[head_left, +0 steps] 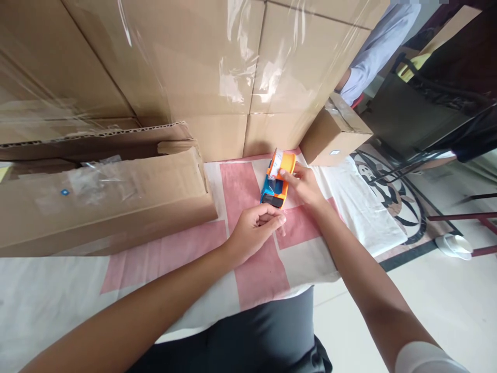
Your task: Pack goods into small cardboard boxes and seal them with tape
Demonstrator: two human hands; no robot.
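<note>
An orange and blue tape dispenser (277,187) with a roll of tape (276,163) in it is tilted over the pink and white cloth. My right hand (305,185) grips its orange side, with the thumb on the roll. At the dispenser's near end, by its dark edge, my left hand (258,228) is closed with thumb and fingers together. A small see-through piece, which looks like clear tape (283,228), shows at its fingertips. The curled left fingers are partly hidden behind the thumb.
An open cardboard box (104,202) lies on the left of the table. Wrapped cartons (209,67) form a wall behind, with a smaller carton (336,132) at their right. Another person's sleeve (382,46) shows beyond it. A white cup-like item (454,245) is on the floor.
</note>
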